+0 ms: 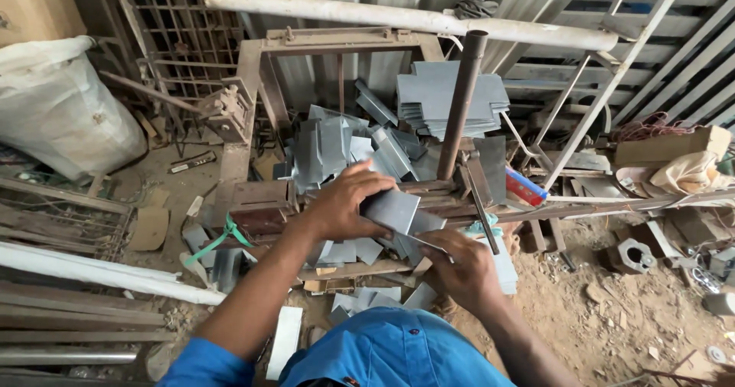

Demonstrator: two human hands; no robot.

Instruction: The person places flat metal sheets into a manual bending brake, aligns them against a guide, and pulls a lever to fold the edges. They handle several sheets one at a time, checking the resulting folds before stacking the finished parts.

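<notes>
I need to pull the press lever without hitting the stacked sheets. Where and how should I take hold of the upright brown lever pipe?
Probably grip the lever pipe on its bare upper half, coming from the right: it stands nearly upright, and the stacked sheets sit close behind it, with bent pieces crowding its left.

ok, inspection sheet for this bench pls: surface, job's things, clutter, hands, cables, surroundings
surface: rusty metal press frame, sandy dirt floor below.
job's things: grey sheet-metal piece at the press; flat stack behind; bent pieces heaped.
clutter: offcuts, cardboard, white sack, red-blue box.
hands: left hand grips the piece from above; right hand holds its lower edge.
cables: nothing seen.
surroundings: corrugated wall, white pipe, lever handle.
</notes>
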